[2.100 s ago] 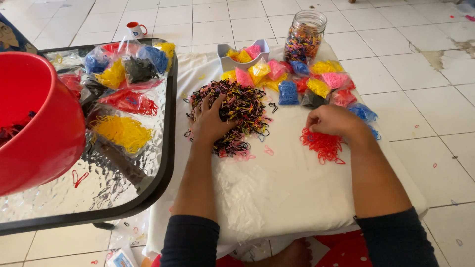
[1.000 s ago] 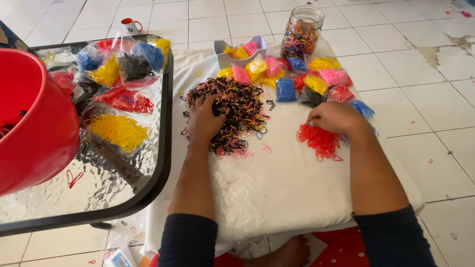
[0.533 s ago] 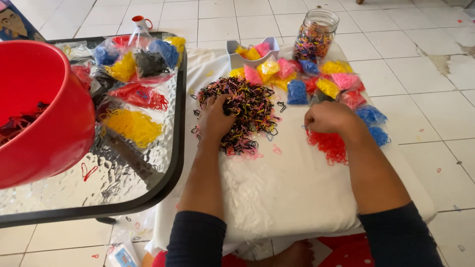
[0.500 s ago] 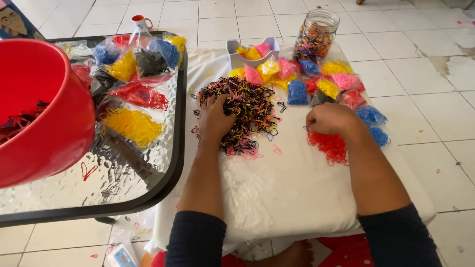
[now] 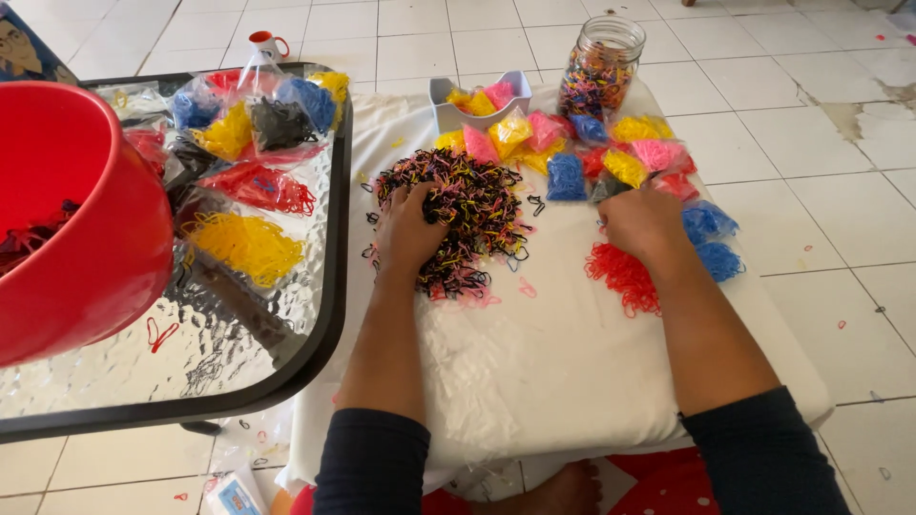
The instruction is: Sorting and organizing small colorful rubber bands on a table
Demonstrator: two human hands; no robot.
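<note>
Surface: a low tabletop [image 5: 572,381] draped in a white cloth, standing on a pale tiled floor [image 5: 840,124]; beside it on the left, a dark-rimmed glass tabletop [image 5: 239,362] with a rippled pane.
Mixed heap: a mound of small rubber bands [image 5: 468,219], black, yellow, pink and orange tangled together, lies on the white cloth left of centre, with a few loose bands scattered round its edge.
Left hand: the left hand [image 5: 408,229] rests palm down on the near left side of the mixed heap, fingers curled into the bands; whether they pinch any cannot be told.
Red pile: a smaller heap of red bands [image 5: 625,278] lies on the cloth just below the right wrist.
Right hand: the right hand [image 5: 641,221] lies palm down at the far edge of the red pile, fingers bent downward and hidden from view, so their hold cannot be told.
Behind the hands: small clear bags of sorted bands [image 5: 611,157] in yellow, pink and blue, a white tray [image 5: 477,100] with more bags, and a glass jar [image 5: 596,67] full of mixed bands.
Left side: a red bucket [image 5: 76,219] and larger bags of bands [image 5: 248,172] crowd the glass tabletop; a small cup [image 5: 267,43] stands on the floor beyond.
</note>
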